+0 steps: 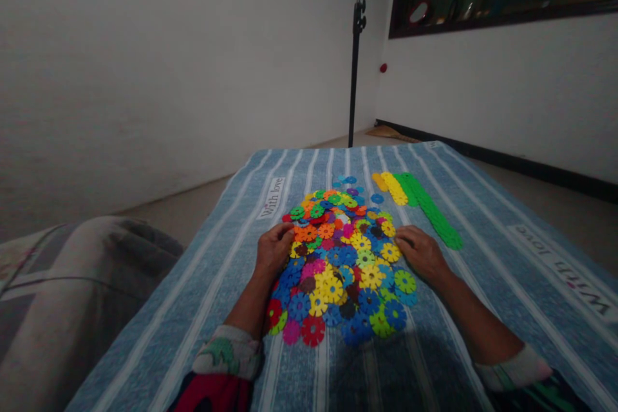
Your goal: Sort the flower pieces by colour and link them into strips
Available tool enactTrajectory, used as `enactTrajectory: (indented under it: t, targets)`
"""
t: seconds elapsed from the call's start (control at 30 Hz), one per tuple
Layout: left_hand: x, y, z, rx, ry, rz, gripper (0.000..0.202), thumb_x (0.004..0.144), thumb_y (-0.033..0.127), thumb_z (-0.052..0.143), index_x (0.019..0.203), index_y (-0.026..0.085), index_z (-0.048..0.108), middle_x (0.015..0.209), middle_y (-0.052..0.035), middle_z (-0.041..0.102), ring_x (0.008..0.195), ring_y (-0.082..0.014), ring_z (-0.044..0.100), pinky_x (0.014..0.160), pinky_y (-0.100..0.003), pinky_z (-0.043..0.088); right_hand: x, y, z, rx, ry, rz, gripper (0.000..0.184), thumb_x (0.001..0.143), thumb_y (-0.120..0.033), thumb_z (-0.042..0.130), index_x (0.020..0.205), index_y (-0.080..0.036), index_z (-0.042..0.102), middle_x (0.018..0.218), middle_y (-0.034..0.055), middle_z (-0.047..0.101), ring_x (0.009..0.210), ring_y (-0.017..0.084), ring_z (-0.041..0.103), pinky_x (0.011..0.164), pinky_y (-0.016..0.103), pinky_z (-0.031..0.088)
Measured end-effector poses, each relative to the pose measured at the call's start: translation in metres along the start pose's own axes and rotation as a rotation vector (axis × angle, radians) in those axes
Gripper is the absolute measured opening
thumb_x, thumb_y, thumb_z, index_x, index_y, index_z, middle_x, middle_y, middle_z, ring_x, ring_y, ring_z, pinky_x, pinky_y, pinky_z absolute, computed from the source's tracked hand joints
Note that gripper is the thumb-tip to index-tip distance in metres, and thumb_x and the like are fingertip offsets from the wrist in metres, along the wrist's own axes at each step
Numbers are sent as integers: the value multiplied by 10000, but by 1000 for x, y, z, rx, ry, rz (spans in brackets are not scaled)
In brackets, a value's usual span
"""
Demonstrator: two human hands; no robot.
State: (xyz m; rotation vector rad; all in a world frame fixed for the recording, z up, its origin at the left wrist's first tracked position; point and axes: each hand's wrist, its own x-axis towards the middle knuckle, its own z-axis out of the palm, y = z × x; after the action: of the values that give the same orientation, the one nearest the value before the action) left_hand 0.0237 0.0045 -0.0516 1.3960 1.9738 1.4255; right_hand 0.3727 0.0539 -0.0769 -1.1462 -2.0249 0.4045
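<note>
A broad heap of flat, notched plastic flower discs point(333, 264) in many colours lies on a striped blue cloth. At the heap's left edge is my left hand point(274, 248), its fingers curled and close together beside some orange discs. My right hand point(422, 252) rests on the opposite side, fingertips drawn together against the edge near yellow discs. What either hand pinches, if anything, is hidden. Beyond my right hand, more discs lie in overlapping rows: a long green row point(437, 219), a short green row point(408, 190), a yellow row point(394, 188) and a short orange-yellow row point(379, 181).
The blue striped cloth point(217, 277) covers the table and bears "With love" labels. A few loose blue discs point(348, 179) lie behind the heap. A black stand point(355, 71) with a light panel rises past the far edge. Grey fabric point(96, 277) bulges at the left.
</note>
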Motion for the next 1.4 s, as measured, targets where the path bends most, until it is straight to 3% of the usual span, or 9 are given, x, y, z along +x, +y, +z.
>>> enactTrajectory:
  t: [0.37,0.6,0.83,1.1,1.27,1.4]
  targets:
    - [-4,10,-3,18,-18,-39,324,656,391,618,852,161,736,788,-19,746,759,-208,670,723,-291,533,0,-4,-6,13,0,-3,218,862,-260,470,768,-214,662,863,65,681,868,200,615,821,336,469]
    - [-13,9,-3,58,-5,-110,356,694,403,640,952,178,733,887,-20,748,812,-205,669,759,-292,535,-3,-4,-9,-10,12,91,214,853,-305,508,805,-227,701,967,65,707,986,220,630,917,371,473]
    - [-16,18,-5,85,-31,-172,336,719,401,626,947,176,730,844,-12,744,764,-186,661,725,-276,532,-6,-4,-9,-27,17,137,237,858,-347,510,823,-227,712,998,77,711,1018,232,633,960,403,465]
    - [-9,11,-6,50,-65,-97,344,690,410,619,912,172,730,843,-22,750,791,-211,668,766,-308,528,-2,1,-1,0,34,28,223,863,-292,496,807,-208,695,928,76,704,926,213,634,877,378,485]
    - [-4,8,-2,5,-48,-45,326,649,393,601,843,161,722,767,-19,737,751,-211,656,730,-309,522,1,-11,-8,115,71,26,223,862,-306,500,772,-205,677,852,65,673,860,197,627,831,358,494]
    - [0,4,0,9,-33,-29,353,625,405,597,839,155,725,739,-24,732,729,-215,655,706,-315,516,-15,-36,-20,149,2,-81,168,822,-329,589,804,-211,707,1086,102,650,1076,235,589,951,407,457]
